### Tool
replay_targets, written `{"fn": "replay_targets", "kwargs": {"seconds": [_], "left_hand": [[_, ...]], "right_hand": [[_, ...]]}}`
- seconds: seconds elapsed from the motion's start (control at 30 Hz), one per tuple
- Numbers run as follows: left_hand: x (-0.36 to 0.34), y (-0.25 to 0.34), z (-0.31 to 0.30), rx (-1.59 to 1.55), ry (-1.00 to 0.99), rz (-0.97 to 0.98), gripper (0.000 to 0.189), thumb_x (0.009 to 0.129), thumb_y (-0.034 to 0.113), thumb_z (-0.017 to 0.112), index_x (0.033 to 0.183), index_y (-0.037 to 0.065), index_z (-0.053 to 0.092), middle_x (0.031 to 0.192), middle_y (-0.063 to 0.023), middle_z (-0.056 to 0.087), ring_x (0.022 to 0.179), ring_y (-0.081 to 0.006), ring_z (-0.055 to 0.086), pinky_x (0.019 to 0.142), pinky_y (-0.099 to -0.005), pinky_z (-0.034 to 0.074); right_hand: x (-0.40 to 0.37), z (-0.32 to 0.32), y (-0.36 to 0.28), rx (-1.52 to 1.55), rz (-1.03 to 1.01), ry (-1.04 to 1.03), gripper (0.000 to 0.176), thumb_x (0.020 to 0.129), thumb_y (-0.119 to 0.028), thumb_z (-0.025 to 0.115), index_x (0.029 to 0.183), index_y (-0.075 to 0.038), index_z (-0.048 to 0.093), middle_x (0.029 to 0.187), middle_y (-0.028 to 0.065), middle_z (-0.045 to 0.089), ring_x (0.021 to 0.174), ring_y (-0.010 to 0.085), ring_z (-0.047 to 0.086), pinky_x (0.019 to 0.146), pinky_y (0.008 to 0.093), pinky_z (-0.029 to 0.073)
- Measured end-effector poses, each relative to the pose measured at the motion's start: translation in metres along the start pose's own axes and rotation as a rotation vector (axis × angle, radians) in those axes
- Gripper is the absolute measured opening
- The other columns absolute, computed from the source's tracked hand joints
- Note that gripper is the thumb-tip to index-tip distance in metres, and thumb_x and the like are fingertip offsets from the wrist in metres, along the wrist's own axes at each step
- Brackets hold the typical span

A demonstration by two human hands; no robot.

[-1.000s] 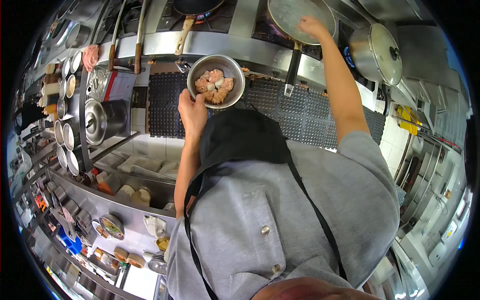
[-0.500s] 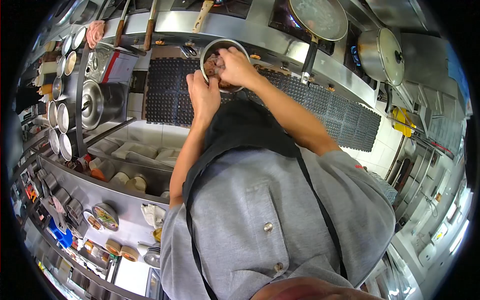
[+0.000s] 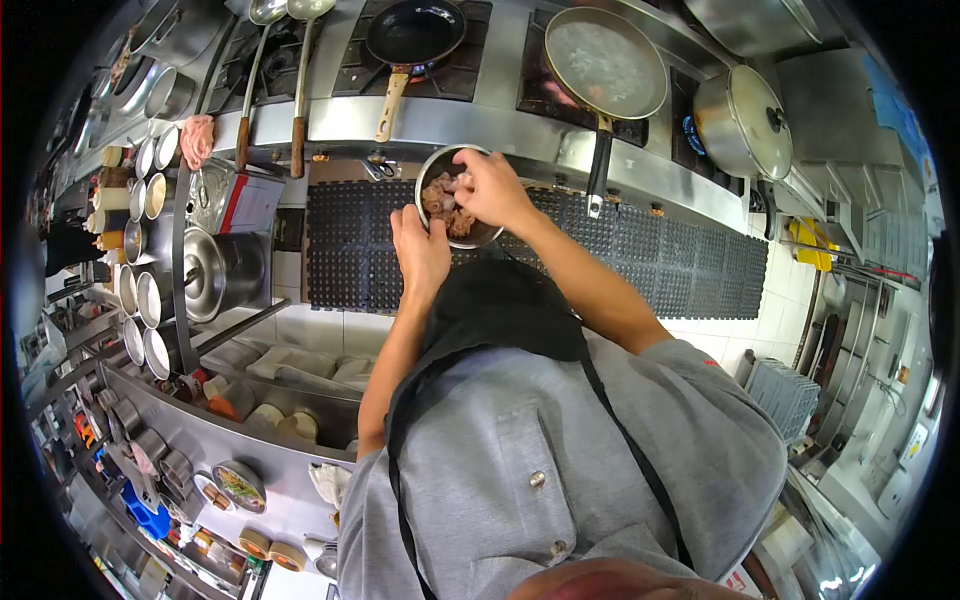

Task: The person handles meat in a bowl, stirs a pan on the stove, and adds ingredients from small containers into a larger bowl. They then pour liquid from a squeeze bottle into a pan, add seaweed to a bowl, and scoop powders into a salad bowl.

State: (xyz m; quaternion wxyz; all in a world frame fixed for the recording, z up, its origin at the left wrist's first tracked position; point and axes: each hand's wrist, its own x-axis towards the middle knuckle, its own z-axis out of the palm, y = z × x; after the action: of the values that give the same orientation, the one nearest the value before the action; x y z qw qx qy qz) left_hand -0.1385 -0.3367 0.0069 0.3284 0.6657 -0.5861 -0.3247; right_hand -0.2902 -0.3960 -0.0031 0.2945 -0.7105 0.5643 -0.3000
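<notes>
A round metal bowl [image 3: 419, 190] holds chunks of brownish raw-looking meat [image 3: 447, 215]. It is held in front of my black apron, near the stove's front edge. My left hand [image 3: 421, 250] grips the bowl's near left rim, thumb over the edge. Inside the bowl's right side, my right hand [image 3: 494, 190] has its fingers bent and pinched together over the meat. A pale piece shows at those fingertips, though the hand covers part of it.
On the stove ahead are a black frying pan [image 3: 415, 33] with a light handle, a pan [image 3: 600, 165] of bubbling liquid and a lidded pot [image 3: 722, 115]. Long wooden-handled ladles [image 3: 298, 140] lie at left. A large lidded stockpot [image 3: 205, 275] stands on a left shelf.
My view has tilted up, so more of the stove shows and the bowl appears lower. My right hand has drawn slightly up from the meat, uncovering more of it. The left keeps its hold.
</notes>
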Motion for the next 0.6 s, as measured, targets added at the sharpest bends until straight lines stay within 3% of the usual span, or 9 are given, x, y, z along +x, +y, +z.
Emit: {"fn": "replay_targets", "kwargs": {"seconds": [0.03,0.1,0.17,0.2,0.27,0.43,0.53,0.57,0.6], "left_hand": [[0.001,0.0,0.003,0.0,-0.004,-0.005,0.013,0.079,0.006,0.054,0.083,-0.005,0.048,0.088,-0.0232,0.047,0.08,-0.0399,0.048,0.074,-0.0477,0.04],[0.005,-0.002,0.01,-0.007,0.003,0.02,0.013,0.078,0.006,0.055,0.082,-0.004,0.048,0.085,-0.0223,0.048,0.079,-0.039,0.048,0.073,-0.047,0.04],[0.005,-0.012,0.014,0.011,-0.013,0.053,0.013,0.077,0.006,0.057,0.081,-0.004,0.05,0.082,-0.0216,0.048,0.078,-0.0381,0.048,0.071,-0.0458,0.04],[0.006,-0.013,0.018,-0.037,0.018,0.084,0.013,0.077,0.006,0.058,0.08,-0.004,0.051,0.081,-0.0209,0.049,0.077,-0.0375,0.048,0.071,-0.0453,0.04],[0.007,0.001,0.023,-0.105,0.027,0.021,0.013,0.076,0.006,0.061,0.081,-0.004,0.053,0.079,-0.0191,0.05,0.076,-0.0361,0.048,0.07,-0.0448,0.04],[0.013,-0.003,0.033,-0.087,0.037,0.028,0.012,0.077,0.006,0.058,0.078,-0.004,0.051,0.077,-0.0189,0.049,0.076,-0.0353,0.048,0.069,-0.0445,0.04],[0.015,-0.008,0.035,-0.095,0.032,0.016,0.011,0.076,0.005,0.056,0.076,-0.004,0.05,0.076,-0.019,0.049,0.076,-0.0354,0.048,0.069,-0.0447,0.04],[0.014,-0.011,0.035,-0.113,0.029,0.017,0.01,0.076,0.005,0.055,0.076,-0.004,0.05,0.076,-0.0191,0.048,0.076,-0.0355,0.048,0.068,-0.0448,0.039],[0.013,-0.013,0.034,-0.102,0.035,0.022,0.011,0.076,0.005,0.055,0.076,-0.004,0.05,0.077,-0.0194,0.048,0.075,-0.0355,0.047,0.069,-0.0447,0.039]], "right_hand": [[0.0,-0.007,0.004,0.156,0.146,-0.038,0.031,0.072,-0.011,0.063,0.101,-0.002,0.055,0.071,0.0159,0.063,0.07,0.0326,0.061,0.068,0.0388,0.049],[0.001,-0.005,0.034,0.407,0.144,0.034,0.022,0.08,-0.014,0.063,0.099,-0.003,0.058,0.074,0.0111,0.064,0.062,0.0214,0.061,0.06,0.0329,0.049],[0.007,-0.023,0.04,0.95,0.504,-0.055,0.017,0.084,-0.011,0.061,0.099,-0.002,0.058,0.077,0.0084,0.064,0.061,0.0177,0.059,0.058,0.0313,0.048],[0.006,-0.028,0.043,0.94,0.511,-0.046,0.017,0.084,-0.011,0.061,0.099,-0.002,0.058,0.077,0.0084,0.064,0.061,0.0177,0.059,0.058,0.0313,0.048],[0.001,-0.054,0.058,1.433,0.602,-0.107,0.018,0.085,-0.006,0.059,0.101,0.001,0.057,0.084,0.0122,0.065,0.062,0.0164,0.059,0.056,0.029,0.049],[0.029,-0.099,0.056,1.329,0.599,0.165,0.025,0.083,0.005,0.056,0.107,0.008,0.054,0.094,0.0228,0.064,0.063,0.014,0.058,0.054,0.0203,0.048],[0.051,-0.14,0.091,1.168,0.533,0.133,0.017,0.086,-0.008,0.063,0.1,0.0,0.056,0.069,0.0064,0.054,0.045,0.0046,0.039,0.033,0.0177,0.022],[0.059,-0.15,0.091,1.082,0.61,0.235,0.018,0.084,-0.015,0.067,0.093,-0.003,0.057,0.066,0.0036,0.051,0.043,0.0039,0.035,0.032,0.0173,0.019],[0.068,-0.165,0.121,0.91,0.619,0.166,0.026,0.081,-0.022,0.07,0.097,-0.004,0.06,0.071,0.0059,0.059,0.046,0.0079,0.046,0.035,0.0205,0.031]]}}
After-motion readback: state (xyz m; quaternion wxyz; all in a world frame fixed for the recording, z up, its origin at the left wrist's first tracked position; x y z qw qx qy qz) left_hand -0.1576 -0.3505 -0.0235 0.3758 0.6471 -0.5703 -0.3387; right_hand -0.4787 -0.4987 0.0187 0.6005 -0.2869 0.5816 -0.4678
